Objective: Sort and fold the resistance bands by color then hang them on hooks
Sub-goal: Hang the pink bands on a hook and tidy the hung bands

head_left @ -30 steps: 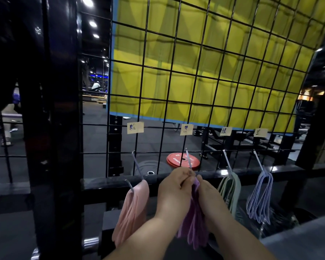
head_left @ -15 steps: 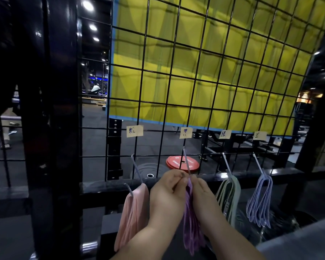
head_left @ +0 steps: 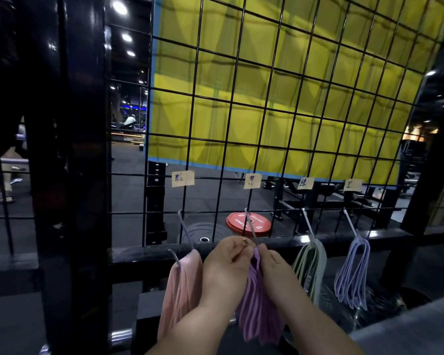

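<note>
Just left of your left hand point(head_left: 224, 270), the pink bands point(head_left: 181, 290) hung folded from a hook point(head_left: 184, 228) on the wire grid point(head_left: 267, 103). Your left hand was curled, thumb and forefinger pinched at the top of the purple bands point(head_left: 258, 311), right at the lower end of the second hook point(head_left: 250, 226). The purple bands hung in a bunch between your two hands. Your right hand point(head_left: 276, 272) was curled too, its fingertips nipping the same top fold from the other side. Whether the bands already sat on that hook, I could not tell. Just right of your right hand the green bands point(head_left: 310, 267) hung from a third hook point(head_left: 307, 222), and further right the blue bands point(head_left: 351, 275) from a fourth hook point(head_left: 350, 221). Paper labels point(head_left: 182, 178) sat on the grid above the hooks, and a red plate point(head_left: 248, 222) lay on the floor beyond your hands.
</note>
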